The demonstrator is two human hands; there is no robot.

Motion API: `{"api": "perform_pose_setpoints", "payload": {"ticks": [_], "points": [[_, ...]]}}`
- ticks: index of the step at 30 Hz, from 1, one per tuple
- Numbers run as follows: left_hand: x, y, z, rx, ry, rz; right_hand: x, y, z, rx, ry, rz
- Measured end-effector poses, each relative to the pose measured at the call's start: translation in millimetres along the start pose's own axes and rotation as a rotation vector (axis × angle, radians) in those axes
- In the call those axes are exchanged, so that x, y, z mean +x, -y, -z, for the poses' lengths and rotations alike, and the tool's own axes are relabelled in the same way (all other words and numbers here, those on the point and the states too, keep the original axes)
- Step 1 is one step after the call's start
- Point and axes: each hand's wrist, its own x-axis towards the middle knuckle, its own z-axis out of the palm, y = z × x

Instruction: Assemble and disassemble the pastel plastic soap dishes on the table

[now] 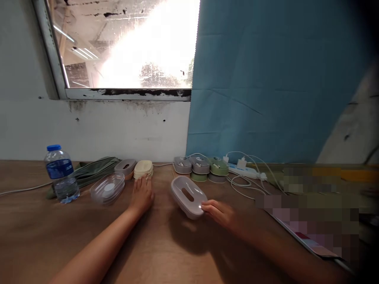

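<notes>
My right hand pinches the right end of a pale pinkish-grey plastic lid with a long slot in its middle. The lid is tilted and held above the table, with a shadow below it. Farther left, my left hand reaches forward, fingers stretched out at the front of a stack of cream plastic pieces. Its fingertips seem to touch the stack. Left of that hand are a clear plastic container with a white disc inside and a grey slotted lid on an orange-brown base.
Three lunch boxes stand in a row at the back. A water bottle and green cloth bag are at left. Right are a power strip with cables and a flat device, partly blurred out. A wooden table lies beneath.
</notes>
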Motion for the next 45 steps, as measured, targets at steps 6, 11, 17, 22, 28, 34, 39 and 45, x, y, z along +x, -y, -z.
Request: {"api": "perform_pose_setpoints", "payload": {"ticks": [6, 11, 17, 22, 28, 34, 39, 45], "points": [[50.2, 17.2, -21.5, 0.274, 0.155, 0.106, -72.2, -20.7, 33.9, 0.048, 0.109, -0.144], [60.8, 26.0, -29.3, 0.298, 0.139, 0.112, -92.3, -15.2, 46.6, 0.037, 0.11, -0.256], [42.1, 16.2, -14.2, 0.234, -0.017, 0.073, -71.0, 6.1, 48.5, 0.006, 0.183, -0.454], [-5.2, -4.2, 20.3, 0.016, 0.064, -0.044, -47.0, 12.4, 32.0, 0.079, 0.118, -0.536], [-52.2, -27.5, 47.0, -0.295, 0.438, -0.405, -13.1, 12.5, 46.9, 0.121, -0.125, -0.639], [-56.5, -48.7, 44.0, -0.628, 0.608, -0.423, 8.1, 34.2, 53.9, 0.277, -0.154, -0.38], [-61.2, -37.5, 39.0, -0.785, 0.539, -0.16, 2.2, 48.3, 25.7, 0.29, -0.013, -0.196], [-37.4, -31.1, 2.5, -0.923, 0.452, 0.245, -4.7, 49.0, 11.2, 0.319, 0.103, -0.205]]}}
